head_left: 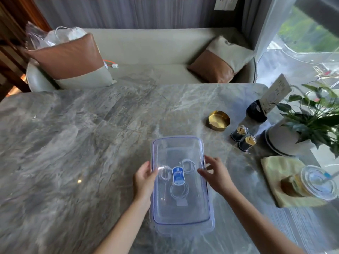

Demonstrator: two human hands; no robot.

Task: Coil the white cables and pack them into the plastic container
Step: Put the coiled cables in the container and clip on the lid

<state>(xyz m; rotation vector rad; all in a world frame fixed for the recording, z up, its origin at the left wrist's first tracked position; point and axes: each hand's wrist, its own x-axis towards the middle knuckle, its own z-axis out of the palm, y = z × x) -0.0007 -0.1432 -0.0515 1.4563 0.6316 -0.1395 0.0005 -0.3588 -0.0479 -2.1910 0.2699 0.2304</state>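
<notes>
A clear plastic container (211, 227) with a blue-rimmed lid (183, 149) stands on the marble table, near the front centre. The lid lies on top and bears a blue and white label (178, 175). Through the lid I see three coiled white cables (187, 165) lying inside. My left hand (145, 177) grips the lid's left edge, thumb on top. My right hand (215, 172) rests against the lid's right edge with its fingers spread apart.
The grey marble table (73, 143) spreads wide to the left. On the right stand a gold dish (218, 121), two toothpick holders (243, 137), a potted plant (311, 123), and an iced drink cup (315, 184) on a yellow cloth. A sofa with cushions lies beyond.
</notes>
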